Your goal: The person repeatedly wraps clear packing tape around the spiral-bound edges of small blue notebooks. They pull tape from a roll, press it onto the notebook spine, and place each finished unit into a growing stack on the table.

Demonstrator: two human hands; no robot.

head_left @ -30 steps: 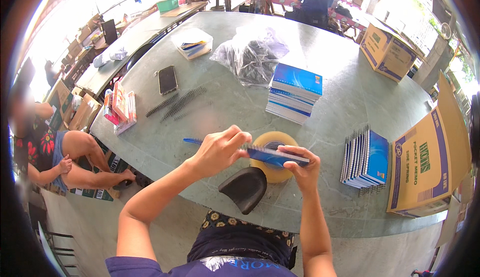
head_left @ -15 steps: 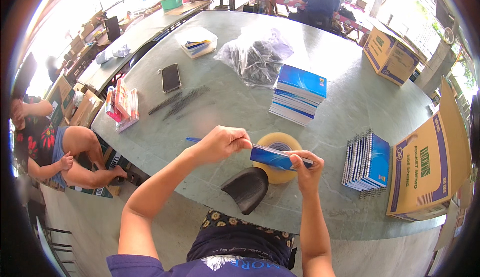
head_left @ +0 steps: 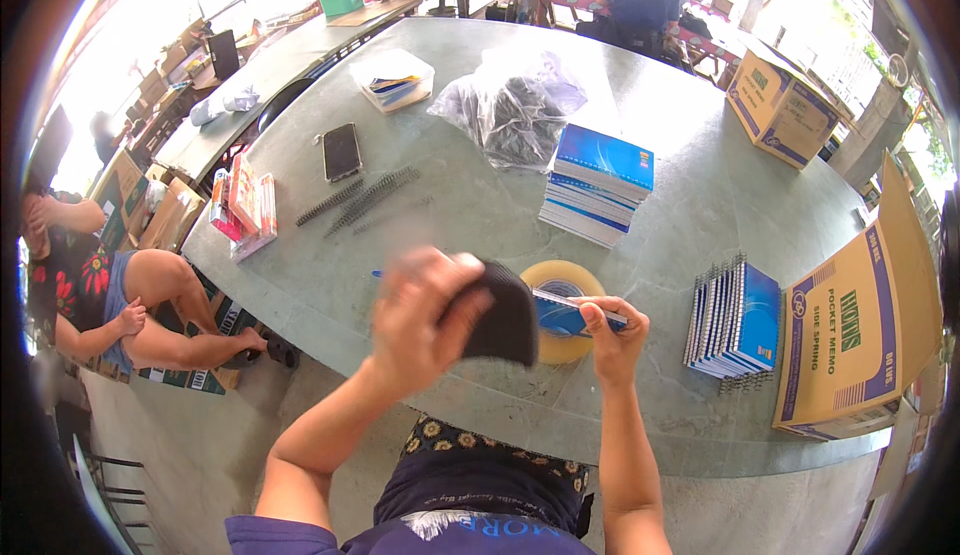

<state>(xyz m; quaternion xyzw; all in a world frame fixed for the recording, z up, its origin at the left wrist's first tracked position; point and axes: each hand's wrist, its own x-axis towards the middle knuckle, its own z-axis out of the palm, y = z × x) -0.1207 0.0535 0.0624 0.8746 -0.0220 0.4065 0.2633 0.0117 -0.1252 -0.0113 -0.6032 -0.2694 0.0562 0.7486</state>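
My left hand (head_left: 425,320) is raised and blurred over the near table edge, its fingers closed on a dark, rounded black object (head_left: 508,317). To its right, my right hand (head_left: 608,327) pinches the end of a thin blue notebook (head_left: 572,307) held edge-on. The notebook lies across the top of a tan tape roll (head_left: 570,350) standing on the grey-green table (head_left: 480,215). Just left of my left hand, the tip of a blue pen (head_left: 376,275) shows on the table.
A stack of blue notebooks (head_left: 598,185) lies mid-table, upright spiral notebooks (head_left: 735,317) stand beside an open carton (head_left: 850,340) at right. Black spiral coils (head_left: 365,198), a phone (head_left: 341,151), a plastic bag (head_left: 515,105) and a tub (head_left: 393,81) lie farther off. A person sits at left (head_left: 110,295).
My left hand let go of the notebook's left end and came up holding the black object, which earlier lay below the table edge. The right hand still holds the notebook over the tape roll.
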